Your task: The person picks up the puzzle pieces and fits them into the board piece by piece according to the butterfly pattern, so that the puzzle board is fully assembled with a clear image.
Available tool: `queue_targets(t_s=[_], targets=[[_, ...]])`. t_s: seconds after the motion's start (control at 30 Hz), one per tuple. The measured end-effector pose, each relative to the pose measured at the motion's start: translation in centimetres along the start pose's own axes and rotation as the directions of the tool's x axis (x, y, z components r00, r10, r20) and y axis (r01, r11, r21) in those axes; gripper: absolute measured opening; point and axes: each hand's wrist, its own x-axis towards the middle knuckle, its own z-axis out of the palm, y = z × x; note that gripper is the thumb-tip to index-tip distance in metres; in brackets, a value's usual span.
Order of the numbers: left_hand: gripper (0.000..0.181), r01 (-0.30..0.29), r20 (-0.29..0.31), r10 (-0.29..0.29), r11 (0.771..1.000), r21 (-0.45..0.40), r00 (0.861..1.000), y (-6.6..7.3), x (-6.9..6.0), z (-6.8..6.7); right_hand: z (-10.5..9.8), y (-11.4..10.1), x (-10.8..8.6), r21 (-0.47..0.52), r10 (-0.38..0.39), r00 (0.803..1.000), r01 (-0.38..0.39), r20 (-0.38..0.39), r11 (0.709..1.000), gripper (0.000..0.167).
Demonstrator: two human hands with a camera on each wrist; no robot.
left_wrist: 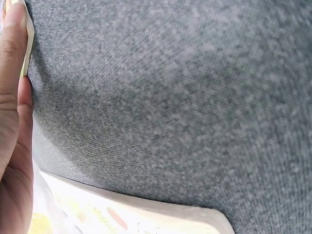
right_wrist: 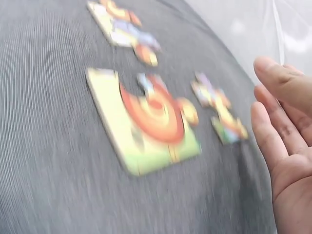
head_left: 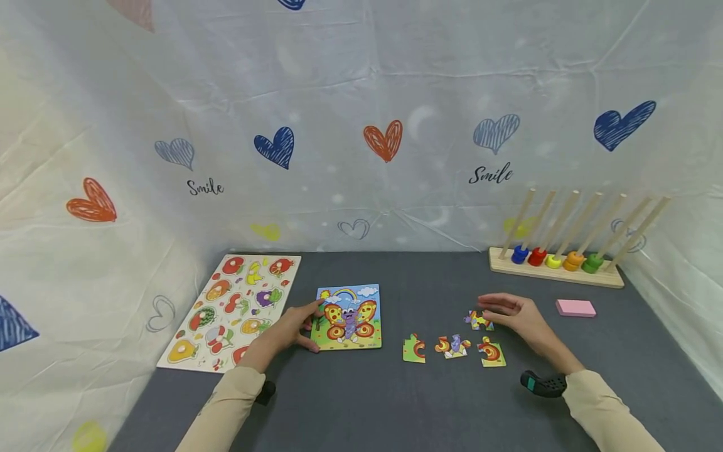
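Observation:
The butterfly puzzle board [head_left: 350,317] lies left of centre, with the left hand [head_left: 290,329] at its left edge, fingers on its surface and thumb at the lower left corner. In the left wrist view the left hand [left_wrist: 14,112] touches the board's edge [left_wrist: 29,46]. Over the far loose piece [head_left: 479,320] the right hand [head_left: 519,317] hovers, holding nothing, fingers slightly bent. Three other pieces lie nearer: a green and red one [head_left: 414,349], a purple one [head_left: 453,346] and a corner piece [head_left: 491,353]. The right wrist view shows the right hand [right_wrist: 292,136] beside the corner piece [right_wrist: 156,122].
A fruit picture board [head_left: 228,311] lies at the left. At the back right stands a wooden peg stand [head_left: 556,271] with coloured rings; a pink block [head_left: 575,308] lies in front of it. A curtain printed with hearts hangs behind the grey table [head_left: 367,402].

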Motion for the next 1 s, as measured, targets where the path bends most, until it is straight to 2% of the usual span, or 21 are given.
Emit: queue_targets(t_s=[0.13, 0.5, 0.73, 0.87, 1.0], targets=[[0.093, -0.011, 0.005, 0.011, 1.0, 0.01, 1.0, 0.0, 0.0, -0.1, -1.2, 0.6, -0.7, -0.072, 0.014, 1.0, -0.013, 0.008, 0.997, 0.042], [0.093, -0.007, 0.014, 0.007, 1.0, 0.011, 1.0, 0.2, -0.1, -0.1, -2.5, 0.8, -0.2, -0.234, 0.041, 0.987, -0.004, 0.154, 0.972, 0.047], [0.095, -0.008, 0.015, 0.008, 1.0, 0.022, 1.0, 0.2, 0.2, 0.1, -2.8, 0.5, 0.2, -0.344, 0.071, 0.986, -0.014, 0.151, 0.939, 0.043], [0.095, -0.014, 0.012, 0.014, 1.0, 0.021, 1.0, 0.1, 0.1, 0.1, -3.0, 0.3, 0.4, -0.338, 0.06, 0.987, -0.006, 0.151, 0.941, 0.041], [0.094, -0.01, 0.005, 0.01, 1.0, 0.018, 1.0, 0.1, -0.1, 0.0, -3.4, 0.1, 0.7, -0.217, 0.096, 0.98, -0.056, 0.174, 0.975, 0.045]])
